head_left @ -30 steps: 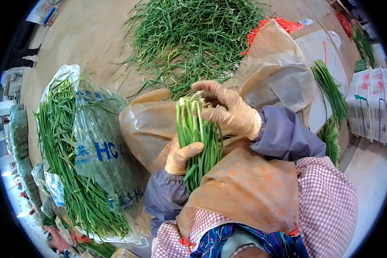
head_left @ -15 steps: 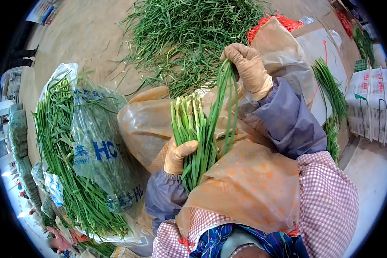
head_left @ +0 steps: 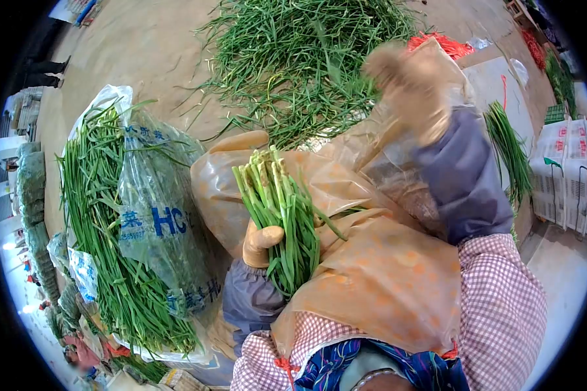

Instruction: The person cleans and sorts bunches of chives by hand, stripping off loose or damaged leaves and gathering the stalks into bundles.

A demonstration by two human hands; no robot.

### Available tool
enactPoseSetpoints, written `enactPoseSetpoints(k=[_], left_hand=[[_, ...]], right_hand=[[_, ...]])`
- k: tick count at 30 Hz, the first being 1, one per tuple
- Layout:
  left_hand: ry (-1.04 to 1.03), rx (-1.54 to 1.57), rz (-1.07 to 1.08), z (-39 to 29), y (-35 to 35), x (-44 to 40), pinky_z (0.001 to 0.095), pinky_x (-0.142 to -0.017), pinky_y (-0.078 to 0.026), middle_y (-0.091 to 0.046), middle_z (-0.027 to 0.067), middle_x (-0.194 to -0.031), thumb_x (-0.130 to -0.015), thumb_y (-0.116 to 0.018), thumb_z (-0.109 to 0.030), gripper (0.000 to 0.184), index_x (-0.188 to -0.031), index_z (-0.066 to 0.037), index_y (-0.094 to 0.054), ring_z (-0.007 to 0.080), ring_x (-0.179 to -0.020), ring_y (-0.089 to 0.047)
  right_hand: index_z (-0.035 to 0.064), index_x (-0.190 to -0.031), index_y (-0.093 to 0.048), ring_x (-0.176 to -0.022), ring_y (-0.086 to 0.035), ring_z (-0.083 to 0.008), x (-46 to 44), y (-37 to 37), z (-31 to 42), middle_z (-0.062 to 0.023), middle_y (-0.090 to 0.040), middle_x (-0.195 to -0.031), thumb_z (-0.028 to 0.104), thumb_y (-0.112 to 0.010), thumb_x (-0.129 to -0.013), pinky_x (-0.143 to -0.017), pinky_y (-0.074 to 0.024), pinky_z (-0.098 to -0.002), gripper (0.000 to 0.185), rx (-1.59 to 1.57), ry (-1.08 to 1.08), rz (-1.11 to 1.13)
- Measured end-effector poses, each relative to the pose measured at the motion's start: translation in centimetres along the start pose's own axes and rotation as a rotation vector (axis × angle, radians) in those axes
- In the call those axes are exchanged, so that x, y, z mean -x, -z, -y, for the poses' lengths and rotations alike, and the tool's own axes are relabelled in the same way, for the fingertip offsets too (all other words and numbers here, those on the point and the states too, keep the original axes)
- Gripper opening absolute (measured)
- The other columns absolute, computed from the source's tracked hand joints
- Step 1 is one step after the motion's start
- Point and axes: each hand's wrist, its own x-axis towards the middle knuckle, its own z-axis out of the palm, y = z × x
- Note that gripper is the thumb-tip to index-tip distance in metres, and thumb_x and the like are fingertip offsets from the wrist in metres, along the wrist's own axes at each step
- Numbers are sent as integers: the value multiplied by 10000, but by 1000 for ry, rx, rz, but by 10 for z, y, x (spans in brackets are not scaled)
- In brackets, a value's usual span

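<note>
My left hand (head_left: 262, 244), in a tan glove, is wrapped round a bunch of garlic chives (head_left: 282, 218). The pale cut ends point up and the green leaves hang down over my lap. My right hand (head_left: 411, 88), also gloved, is raised at the near right edge of the loose green heap (head_left: 306, 65). Motion smears its fingers, so whether it holds anything does not show. A blurred green streak lies just left of it. Under both arms spreads a translucent, orange-spotted plastic apron (head_left: 385, 274).
At left lies a clear printed plastic bag (head_left: 160, 189) full of long green leaves (head_left: 104, 241). Red ties (head_left: 440, 45) sit behind a pale board (head_left: 496, 78) at right, where a green bundle (head_left: 507, 150) rests. White crates (head_left: 561, 169) stand at far right.
My right hand has swung away from the bunch, up and to the right; the long leaves it pinched are gone from beside the bunch. My left hand's bunch has tilted slightly left.
</note>
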Motion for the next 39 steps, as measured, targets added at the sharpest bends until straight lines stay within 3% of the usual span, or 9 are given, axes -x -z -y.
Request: enactPoseSetpoints(k=[4,12,18,20,22,26,28,34,39], left_hand=[[-91,-25,-52,5,-2,-2,380,-670,-583,-641,175,-1009,-644,-776,-289,719,-1222,39,-502,276,-832,-666],[44,-7,-29,1,-6,0,371,-785,-545,-626,155,-1089,-645,-771,-299,803,-1300,30,-442,256,-921,-641],[108,-106,20,1,-12,-10,368,-829,-533,-629,145,-1089,-661,-752,-278,723,-1262,30,-493,250,-940,-636],[112,-89,11,2,-17,-8,355,-823,-530,-633,128,-1078,-669,-741,-279,684,-1241,25,-519,238,-926,-633],[94,-69,17,5,-15,-10,350,-818,-528,-633,120,-1075,-672,-736,-281,681,-1243,23,-520,232,-919,-631],[85,-113,-12,9,-17,-14,330,-806,-526,-631,109,-1081,-692,-741,-324,689,-1247,17,-517,211,-916,-627],[104,-135,1,5,-23,-15,319,-792,-527,-627,100,-1065,-713,-746,-335,679,-1250,8,-514,200,-918,-624],[150,-75,4,8,-21,-12,321,-767,-536,-631,106,-1042,-743,-741,-330,645,-1248,1,-514,198,-881,-635],[199,80,29,8,-20,-11,439,-849,-550,-635,181,-1103,-704,-769,-359,724,-1255,32,-510,314,-952,-649]], right_hand=[[18,-996,-652,-734,-624,-156,32,-37,84,-68,-662,-805,192,-638,-932,-650,-507,-289,186,-423,-475,616],[43,-904,-639,-566,-523,-46,38,-54,93,19,-606,-724,221,-603,-959,-457,-401,-205,190,-923,-992,364],[60,-870,-639,-563,-571,-69,33,-42,64,-23,-646,-733,219,-576,-966,-465,-430,-200,196,-816,-876,362],[84,-815,-645,-460,-539,-90,17,-36,45,-41,-644,-663,230,-600,-952,-423,-436,-227,205,-956,-961,-1],[57,-949,-640,-610,-617,-118,13,-18,22,-71,-667,-784,215,-612,-945,-536,-495,-238,160,-797,-834,-16],[25,-1234,-524,-969,-615,-223,12,-23,82,-113,-632,-1043,269,-696,-880,-877,-489,-330,463,-475,-368,523],[9,-1199,-525,-923,-625,-267,17,-32,96,-149,-624,-1013,274,-727,-840,-826,-496,-355,490,-272,-374,687],[29,-990,-594,-680,-623,-343,22,-55,86,-134,-609,-770,166,-658,-883,-613,-493,-389,185,-73,-155,517],[50,-934,-626,-505,-535,-103,13,-58,41,14,-558,-609,202,-605,-958,-461,-426,-254,154,-593,-606,207]])
